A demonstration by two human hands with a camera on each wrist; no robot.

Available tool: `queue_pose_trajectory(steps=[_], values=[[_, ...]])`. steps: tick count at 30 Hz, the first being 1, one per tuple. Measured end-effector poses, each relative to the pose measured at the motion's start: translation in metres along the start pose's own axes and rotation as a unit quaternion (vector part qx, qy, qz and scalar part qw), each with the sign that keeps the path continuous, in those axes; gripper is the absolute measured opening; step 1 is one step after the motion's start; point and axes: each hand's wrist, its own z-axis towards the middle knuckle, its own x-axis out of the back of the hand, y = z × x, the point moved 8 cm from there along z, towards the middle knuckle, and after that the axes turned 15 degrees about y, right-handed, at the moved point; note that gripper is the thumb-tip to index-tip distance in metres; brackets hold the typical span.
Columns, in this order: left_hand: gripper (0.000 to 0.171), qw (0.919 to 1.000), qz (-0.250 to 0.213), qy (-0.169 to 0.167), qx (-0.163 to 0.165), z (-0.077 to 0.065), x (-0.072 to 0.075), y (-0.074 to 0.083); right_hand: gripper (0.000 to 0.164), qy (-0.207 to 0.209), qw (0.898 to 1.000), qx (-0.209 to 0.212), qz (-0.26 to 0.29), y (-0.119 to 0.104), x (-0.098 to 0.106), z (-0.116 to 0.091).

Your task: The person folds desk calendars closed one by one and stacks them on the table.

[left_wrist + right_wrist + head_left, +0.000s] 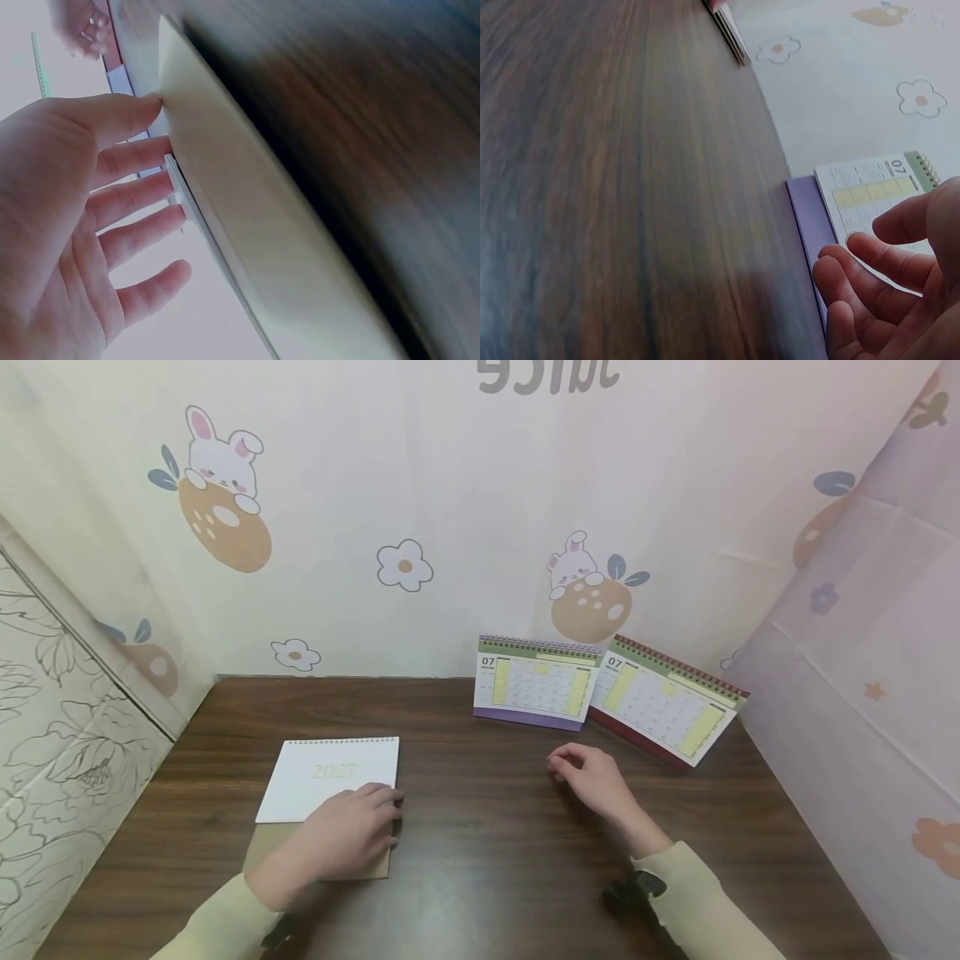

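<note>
A white desk calendar [315, 777] marked 2027 lies at the left on the wooden table, its tan cardboard base [267, 842] showing at the near side. Over the calendar's right part rests my left hand [347, 831]. In the left wrist view, that hand's thumb and fingers touch the cardboard [232, 195] and the page edges, fingers spread. My right hand [596, 781] hovers above the table at the right, loosely curled and holding nothing. Closest to it are a purple-based calendar [536, 685] and a red-based calendar [663, 702], both standing and showing 07.
The brown table [465, 827] backs onto a pale curtain [480, 527] with rabbit and flower prints. More printed cloth [885, 693] borders the right side, and a line-drawn flower panel [60, 760] borders the left. Both wrists wear dark devices.
</note>
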Motion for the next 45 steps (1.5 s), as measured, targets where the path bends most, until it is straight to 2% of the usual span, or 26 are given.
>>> queue_pose_trajectory(steps=[9,14,18,24,31,37,45], values=[[0.027,0.9996,0.010,0.000,0.026,-0.011,0.007,-0.022,0.019,0.012,1.000,0.005,0.000,0.009,0.010,0.005],[0.027,0.9993,0.014,0.013,0.032,-0.017,0.013,-0.032,0.022,0.026,1.000,0.014,-0.006,0.011,0.022,0.011],[0.026,0.9988,0.020,0.014,0.044,-0.022,0.018,-0.041,0.025,0.051,0.998,0.017,-0.020,0.014,0.033,0.016],[0.028,0.9980,0.026,-0.002,0.058,-0.029,0.021,-0.052,0.028,0.083,0.996,0.004,-0.023,0.016,0.047,0.023],[0.033,0.9975,0.032,-0.010,0.062,-0.035,0.025,-0.059,0.032,0.082,0.996,-0.023,-0.012,0.019,0.055,0.028],[0.036,0.9959,0.036,-0.033,0.076,-0.039,0.025,-0.064,0.035,0.093,0.995,-0.029,-0.006,0.021,0.060,0.031],[0.038,0.9951,0.036,-0.040,0.083,-0.040,0.026,-0.066,0.047,0.124,0.990,-0.046,0.045,0.018,0.066,0.036]])
